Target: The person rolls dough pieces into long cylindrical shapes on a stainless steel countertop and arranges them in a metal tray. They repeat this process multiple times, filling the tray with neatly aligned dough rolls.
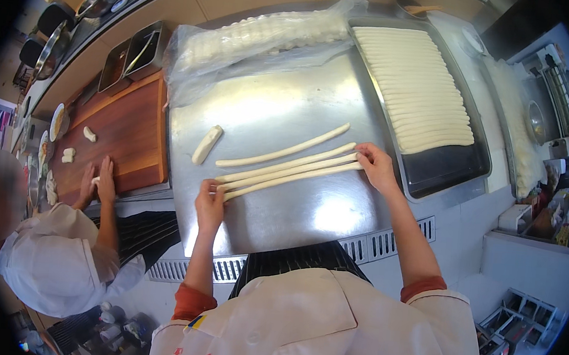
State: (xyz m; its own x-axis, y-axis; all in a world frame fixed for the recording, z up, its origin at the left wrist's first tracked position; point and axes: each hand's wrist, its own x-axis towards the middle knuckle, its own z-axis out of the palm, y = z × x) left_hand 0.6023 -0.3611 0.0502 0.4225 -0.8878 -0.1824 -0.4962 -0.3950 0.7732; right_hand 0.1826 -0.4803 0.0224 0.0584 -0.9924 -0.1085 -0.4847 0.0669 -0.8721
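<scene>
Three long dough strands (290, 172) lie side by side across the steel worktop (280, 228). My left hand (210, 206) has its fingers at their left ends, and my right hand (377, 169) pinches at their right ends. Just beyond them lies a separate dough strand (284, 149), which neither hand touches. A short, thick piece of dough (207, 145) rests on the steel to its left. On the right, a deep metal tray (480, 144) holds many dough strands (416, 92) laid closely together in a stack of rows.
Plastic film (189, 42) covers more dough (261, 33) along the far edge. At left, a co-worker (61, 259) has both hands on a small dough piece on a wooden board (131, 133). Metal containers (146, 46) stand behind the board. Another tray (511, 141) sits far right.
</scene>
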